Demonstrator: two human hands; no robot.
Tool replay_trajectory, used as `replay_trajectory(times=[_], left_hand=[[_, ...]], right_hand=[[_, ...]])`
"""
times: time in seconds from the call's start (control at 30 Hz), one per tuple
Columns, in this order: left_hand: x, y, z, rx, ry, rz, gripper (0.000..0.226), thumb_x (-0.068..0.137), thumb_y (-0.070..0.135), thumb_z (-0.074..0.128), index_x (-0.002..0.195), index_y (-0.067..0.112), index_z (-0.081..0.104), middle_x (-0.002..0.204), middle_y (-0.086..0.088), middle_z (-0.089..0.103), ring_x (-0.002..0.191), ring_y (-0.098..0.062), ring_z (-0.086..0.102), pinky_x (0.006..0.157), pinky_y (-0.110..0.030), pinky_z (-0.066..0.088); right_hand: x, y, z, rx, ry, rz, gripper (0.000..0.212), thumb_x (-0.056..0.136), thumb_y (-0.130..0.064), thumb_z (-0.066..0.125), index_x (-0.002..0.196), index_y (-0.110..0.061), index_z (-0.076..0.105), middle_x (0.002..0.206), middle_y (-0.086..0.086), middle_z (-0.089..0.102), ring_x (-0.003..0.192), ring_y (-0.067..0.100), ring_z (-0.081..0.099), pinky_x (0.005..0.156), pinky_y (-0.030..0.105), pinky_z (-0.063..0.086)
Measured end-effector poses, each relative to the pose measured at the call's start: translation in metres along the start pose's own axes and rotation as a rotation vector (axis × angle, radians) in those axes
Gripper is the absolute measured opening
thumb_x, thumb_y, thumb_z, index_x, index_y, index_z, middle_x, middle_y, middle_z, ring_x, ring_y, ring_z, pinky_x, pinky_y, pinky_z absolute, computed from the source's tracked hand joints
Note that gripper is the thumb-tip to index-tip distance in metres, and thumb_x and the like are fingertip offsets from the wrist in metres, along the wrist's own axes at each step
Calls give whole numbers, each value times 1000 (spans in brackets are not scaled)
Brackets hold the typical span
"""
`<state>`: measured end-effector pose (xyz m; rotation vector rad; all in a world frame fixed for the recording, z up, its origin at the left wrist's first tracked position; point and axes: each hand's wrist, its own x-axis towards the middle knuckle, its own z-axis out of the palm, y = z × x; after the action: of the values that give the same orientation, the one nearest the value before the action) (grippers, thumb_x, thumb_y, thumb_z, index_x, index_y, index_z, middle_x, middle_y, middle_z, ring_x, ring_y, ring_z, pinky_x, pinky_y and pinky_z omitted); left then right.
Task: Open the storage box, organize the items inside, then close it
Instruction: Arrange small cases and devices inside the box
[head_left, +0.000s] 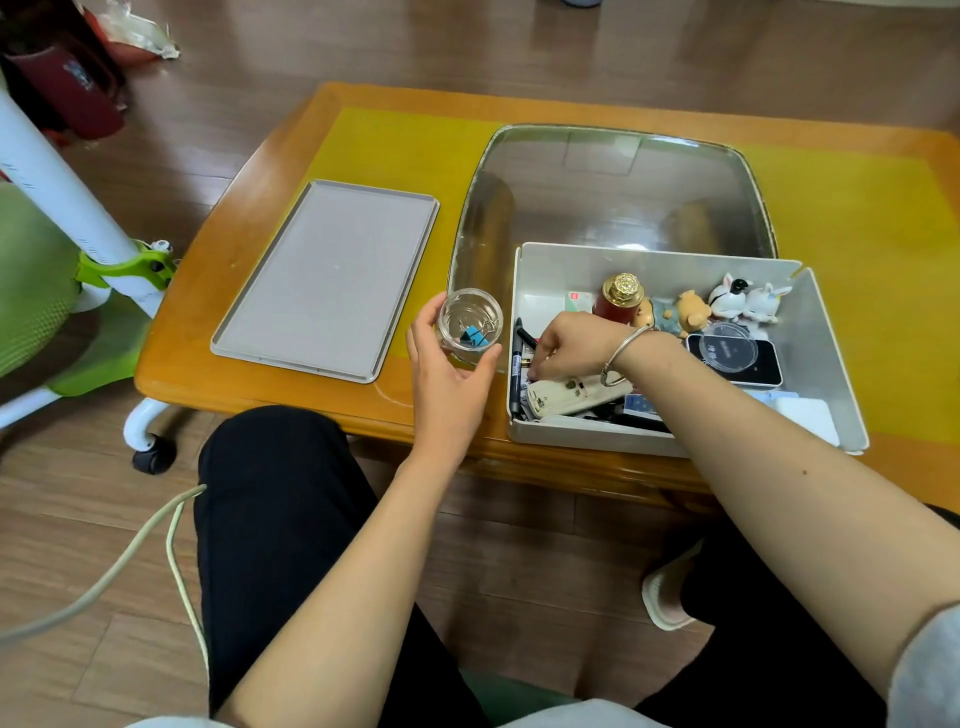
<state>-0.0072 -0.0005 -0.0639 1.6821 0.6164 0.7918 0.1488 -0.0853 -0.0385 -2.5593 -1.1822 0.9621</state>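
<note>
The open white plastic storage box (675, 364) sits on the wooden worktop (218, 332). The left hand (447, 374) cups a small clear jar (470, 325) (blue clip inside); right hand (571, 348) fingers curl down among pens, grasp unclear.

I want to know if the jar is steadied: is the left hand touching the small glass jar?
Touching. The head view shows the left hand with fingers and thumb curved round the glass jar.
</note>
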Motion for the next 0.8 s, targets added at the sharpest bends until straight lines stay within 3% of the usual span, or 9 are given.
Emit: replay_trajectory(times=[0.23, 0.43, 0.57, 0.63, 0.7, 0.73, 0.8], left_hand=[[2, -2, -2, 15, -8, 5, 69, 79, 11, 76, 131, 33, 35, 139, -1, 38, 113, -12, 49, 66, -6, 47], [2, -4, -1, 15, -61, -104, 57, 84, 33, 71, 132, 20, 43, 126, 5, 53, 114, -11, 54, 85, -18, 50], [-3, 0, 4, 17, -127, -100, 50, 87, 39, 65, 127, 17, 44, 112, 13, 55, 108, -10, 56, 78, -7, 44], [-4, 3, 5, 188, -104, 10, 60, 83, 33, 72, 131, 17, 40, 121, 6, 51, 114, -13, 50, 88, -14, 46], [-4, 4, 5, 304, -57, 137, 67, 80, 21, 76, 135, 16, 37, 133, -1, 45, 124, -17, 44, 101, -34, 45], [-4, 4, 5, 323, -47, 178, 69, 80, 18, 76, 136, 16, 36, 136, -2, 44, 126, -18, 43, 102, -41, 44], [-3, 5, 4, 293, -66, 161, 69, 79, 23, 77, 135, 20, 36, 132, 3, 46, 121, -15, 47, 99, -41, 47]], right_hand=[[3, -5, 5, -85, 99, -69, 17, 83, -16, 70, 84, 1, 73, 88, 12, 72, 88, 23, 66, 85, 38, 52], [-6, 1, 6, -45, 250, -136, 7, 80, -8, 69, 76, -8, 74, 80, 2, 73, 67, 5, 60, 70, 19, 46], [-9, 4, 7, -47, 256, -138, 8, 73, -15, 79, 77, -12, 72, 76, 2, 71, 68, 12, 61, 73, 27, 52], [-9, 7, 6, -92, 264, -101, 11, 76, -23, 78, 76, -13, 74, 76, 1, 71, 71, 14, 64, 74, 32, 55], [-9, 9, 4, -145, 261, -45, 25, 77, -34, 76, 74, -9, 74, 74, 6, 70, 72, 20, 65, 70, 33, 54], [-8, 10, 4, -159, 262, -18, 31, 77, -38, 75, 73, -8, 73, 73, 7, 69, 71, 22, 64, 67, 31, 53], [-8, 10, 4, -155, 267, 4, 35, 77, -42, 74, 72, -7, 71, 69, 7, 65, 70, 22, 62, 62, 28, 47]])
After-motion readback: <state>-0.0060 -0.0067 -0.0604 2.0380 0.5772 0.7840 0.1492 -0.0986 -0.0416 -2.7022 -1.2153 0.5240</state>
